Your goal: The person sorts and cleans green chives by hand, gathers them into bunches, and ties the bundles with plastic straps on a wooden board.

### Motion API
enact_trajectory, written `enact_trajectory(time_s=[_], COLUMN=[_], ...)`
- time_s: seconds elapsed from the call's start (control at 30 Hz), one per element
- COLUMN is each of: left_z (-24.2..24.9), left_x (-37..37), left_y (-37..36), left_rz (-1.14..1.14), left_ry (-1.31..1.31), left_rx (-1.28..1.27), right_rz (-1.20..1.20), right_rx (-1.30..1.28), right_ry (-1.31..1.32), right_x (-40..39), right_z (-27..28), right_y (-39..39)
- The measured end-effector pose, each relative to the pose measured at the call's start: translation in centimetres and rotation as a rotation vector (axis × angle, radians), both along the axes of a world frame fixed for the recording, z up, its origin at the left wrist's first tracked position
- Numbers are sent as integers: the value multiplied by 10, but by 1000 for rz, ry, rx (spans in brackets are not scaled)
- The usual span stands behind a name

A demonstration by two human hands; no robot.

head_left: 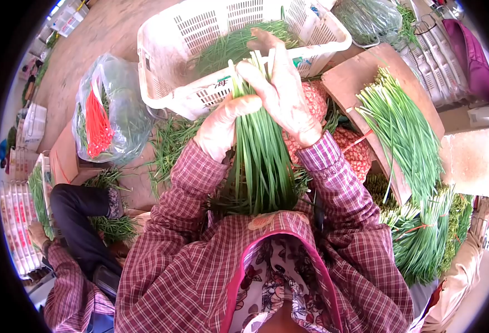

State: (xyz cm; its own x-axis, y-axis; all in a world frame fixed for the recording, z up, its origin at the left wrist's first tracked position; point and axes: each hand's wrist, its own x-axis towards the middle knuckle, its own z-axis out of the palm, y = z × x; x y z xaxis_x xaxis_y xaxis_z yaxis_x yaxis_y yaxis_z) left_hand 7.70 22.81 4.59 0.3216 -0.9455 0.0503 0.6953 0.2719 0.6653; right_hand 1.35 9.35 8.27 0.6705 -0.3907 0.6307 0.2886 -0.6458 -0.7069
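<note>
A bunch of garlic chives (261, 161) stands up in front of my chest, pale cut ends at the top and long green leaves hanging down. My left hand (222, 125) is wrapped round its upper part, thumb across the stems. At the pale ends, my right hand (280, 91) has its thumb against the stems and its fingers bent behind them. Both hands are just in front of the near rim of a white plastic crate (167, 91), which has loose green stalks (239, 47) in it.
Right of me, a pile of chives (405, 122) lies on a tilted board (339, 83), with tied bundles (422, 238) below. A clear bag (130, 105) with red ties (96, 127) stands left. Another person's dark-trousered leg (78, 216) is at lower left. Loose leaves (169, 150) litter the floor.
</note>
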Motion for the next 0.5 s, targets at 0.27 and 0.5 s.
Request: enact_trajectory(time_s=[0.27,0.5], left_z=[30,44], left_x=[2,44], left_y=[1,-16], left_rz=[201,450], left_ry=[-114,185], left_rx=[312,-91], right_rz=[227,6], right_rx=[270,-184], right_ry=[234,414], right_x=[-12,-32], right_z=[20,2], right_y=[-16,43])
